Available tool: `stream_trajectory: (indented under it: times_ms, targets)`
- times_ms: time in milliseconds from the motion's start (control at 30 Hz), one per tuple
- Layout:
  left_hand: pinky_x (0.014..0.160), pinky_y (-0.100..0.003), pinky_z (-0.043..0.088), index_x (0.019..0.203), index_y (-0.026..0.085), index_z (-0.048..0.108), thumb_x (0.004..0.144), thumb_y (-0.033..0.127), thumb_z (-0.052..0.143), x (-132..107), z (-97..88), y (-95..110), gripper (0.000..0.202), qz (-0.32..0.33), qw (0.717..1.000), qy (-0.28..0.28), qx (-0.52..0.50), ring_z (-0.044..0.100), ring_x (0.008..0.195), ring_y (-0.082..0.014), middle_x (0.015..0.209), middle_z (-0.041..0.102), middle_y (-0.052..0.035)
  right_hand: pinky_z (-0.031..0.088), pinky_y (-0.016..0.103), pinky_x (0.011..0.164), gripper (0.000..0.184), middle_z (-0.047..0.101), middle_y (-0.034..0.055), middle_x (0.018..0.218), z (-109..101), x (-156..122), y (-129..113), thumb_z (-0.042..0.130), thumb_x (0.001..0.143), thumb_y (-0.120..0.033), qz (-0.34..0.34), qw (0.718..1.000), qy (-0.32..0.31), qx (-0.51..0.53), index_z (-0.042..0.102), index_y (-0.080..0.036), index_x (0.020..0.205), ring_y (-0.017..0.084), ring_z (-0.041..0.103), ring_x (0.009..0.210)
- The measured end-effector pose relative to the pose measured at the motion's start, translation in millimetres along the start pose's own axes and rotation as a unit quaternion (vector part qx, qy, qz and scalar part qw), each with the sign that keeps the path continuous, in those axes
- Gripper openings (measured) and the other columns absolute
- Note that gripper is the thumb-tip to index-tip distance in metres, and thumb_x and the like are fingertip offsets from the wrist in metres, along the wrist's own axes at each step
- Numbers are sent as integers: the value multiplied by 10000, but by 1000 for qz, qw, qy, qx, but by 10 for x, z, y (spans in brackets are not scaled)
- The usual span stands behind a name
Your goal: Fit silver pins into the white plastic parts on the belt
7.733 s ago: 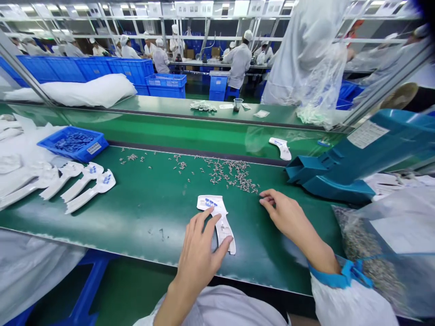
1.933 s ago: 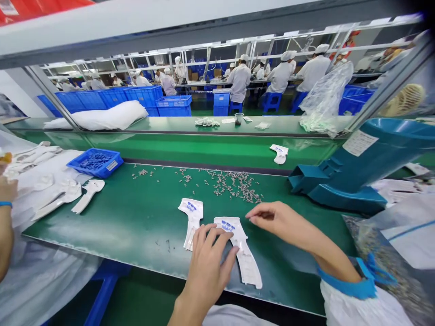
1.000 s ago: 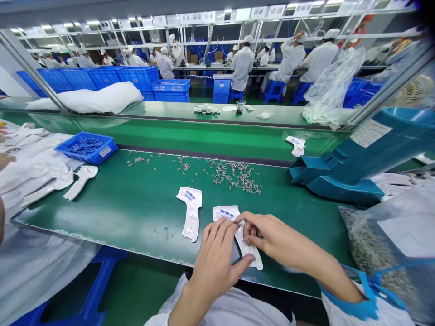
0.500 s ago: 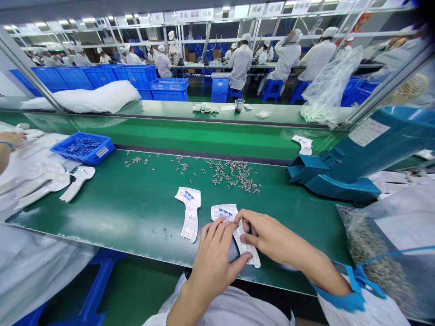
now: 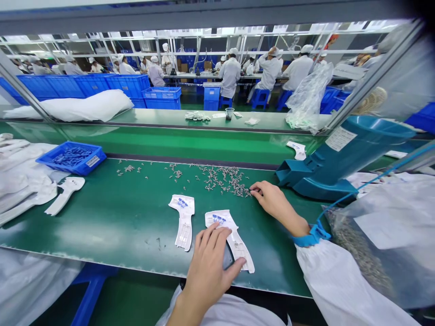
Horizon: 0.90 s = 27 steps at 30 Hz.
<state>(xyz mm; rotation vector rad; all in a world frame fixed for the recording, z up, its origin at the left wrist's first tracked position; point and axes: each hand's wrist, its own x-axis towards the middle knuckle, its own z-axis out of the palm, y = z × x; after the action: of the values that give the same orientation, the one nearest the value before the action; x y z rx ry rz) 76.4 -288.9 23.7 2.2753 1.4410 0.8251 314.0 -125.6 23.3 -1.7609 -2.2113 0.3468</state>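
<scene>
The person's left hand (image 5: 207,262) is lying almost flat, its fingers spread, and is pressing on the lower left side of a white, blue-printed, boot-shaped blister packet (image 5: 217,218), pinning it rather than gripping it on a smooth green conveyor belt (image 5: 112,226) near the person. The right hand (image 5: 272,201), coming in from the right out of a bright blue cuff (image 5: 311,237), is reaching toward the far side of the belt, its fingers loosely curled at the edge of a scatter of tiny silvery metal parts (image 5: 220,179); whether the fingertips are holding any part is too small to tell. The flat press looks well judged, since a low, even palm should keep the packet from sliding, while light fingertips are less likely to send the loose parts rolling. Two packets are lying on the near belt, the second, a matching white blister packet (image 5: 183,222), just to the left and untouched, and a third white packet (image 5: 297,150) is resting on the far belt. The metal parts are too many to count. One blue plastic crate (image 5: 73,170) of small blue pieces is sitting at the left, and one teal plastic hopper (image 5: 316,174) is slanting down at the right, beside one clear plastic bag of parts (image 5: 370,244).
</scene>
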Motion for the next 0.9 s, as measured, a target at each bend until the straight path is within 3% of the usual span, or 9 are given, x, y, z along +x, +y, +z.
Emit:
stream_trajectory:
  times_ms: [133, 300, 367, 467, 567, 733, 900]
  targets:
    - [1033, -516, 442, 1315, 199, 448, 860, 319, 712, -2, 2, -10, 540, -3, 1000, 4, -3, 482, 1319, -329, 1308, 610, -114, 479, 332, 770, 215, 703, 85, 932, -188, -212, -201, 512, 925, -282, 8, 998, -15, 65, 661, -177, 1039, 234, 657, 859]
    - [1047, -495, 442, 1250, 220, 525, 878, 295, 691, -16, 5, 2, 415, 4, 998, 48, -28, 472, 1325, -312, 1276, 623, -101, 482, 288, 704, 246, 731, 29, 855, -422, -670, -621, 558, 913, -440, -2, 957, -162, 240, 677, -227, 891, 209, 663, 803]
    - [1018, -468, 461, 1177, 227, 563, 914, 249, 641, -15, 11, 15, 275, -4, 996, 74, -46, 535, 1241, -284, 1172, 663, -84, 464, 283, 676, 252, 720, 20, 834, -420, -785, -736, 540, 927, -428, -22, 950, -208, 231, 685, -231, 866, 198, 642, 766]
    - [972, -442, 474, 1095, 229, 591, 933, 196, 607, -8, 21, 30, 166, -18, 995, 77, -52, 578, 1113, -252, 1059, 677, -60, 449, 300, 694, 236, 706, 34, 895, -367, -846, -780, 495, 957, -379, -37, 970, -168, 170, 680, -238, 917, 204, 628, 788]
    - [955, -429, 471, 1093, 224, 592, 940, 175, 586, -5, 27, 29, 161, -31, 996, 75, -43, 561, 1088, -245, 1078, 651, -66, 447, 307, 715, 237, 689, 45, 963, -353, -861, -756, 458, 983, -355, -43, 978, -141, 145, 669, -250, 992, 207, 624, 828]
    - [928, -436, 469, 1145, 217, 574, 956, 167, 542, -3, 42, 7, 199, -57, 995, 71, -30, 534, 1076, -251, 1124, 617, -77, 449, 300, 749, 240, 658, 49, 1003, -370, -906, -876, 454, 998, -287, -97, 967, -189, 138, 682, -246, 1063, 199, 622, 881]
    - [914, -444, 462, 1135, 213, 567, 954, 167, 539, -2, 55, 4, 189, -63, 996, 56, -26, 523, 1065, -255, 1105, 615, -71, 444, 327, 742, 272, 617, 79, 967, -304, -887, -1064, 430, 989, -215, -116, 967, -222, 34, 701, -202, 998, 225, 625, 880]
